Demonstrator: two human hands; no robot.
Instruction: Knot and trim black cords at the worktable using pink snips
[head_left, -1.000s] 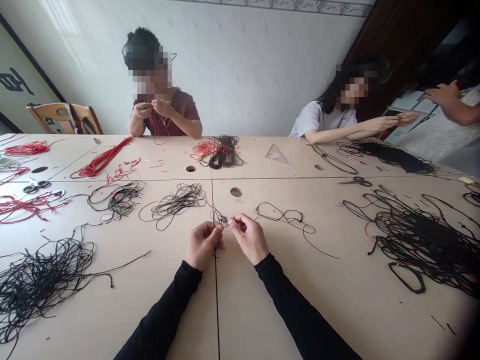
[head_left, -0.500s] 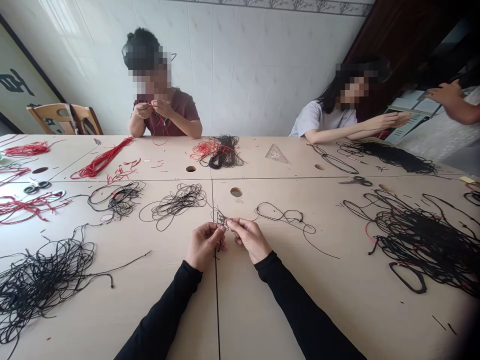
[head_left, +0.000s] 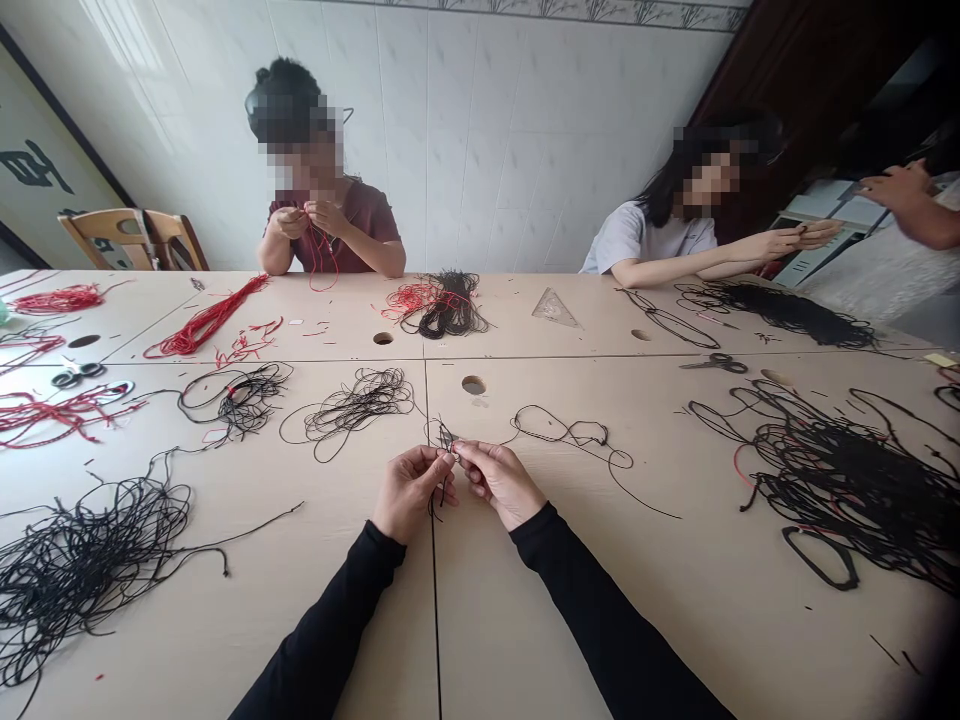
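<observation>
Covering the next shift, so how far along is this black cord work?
Done: short black cord snips near the table edge suggest some cutting. In hand: the left hand and right hand pinch a small tangled bit of thin black cord. Left: large loose heaps of black cord at right and left.

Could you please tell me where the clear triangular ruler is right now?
The clear triangular ruler lies on the far side of the table in the head view, right of the black-and-red cord bundle and left of a round hole.
</observation>
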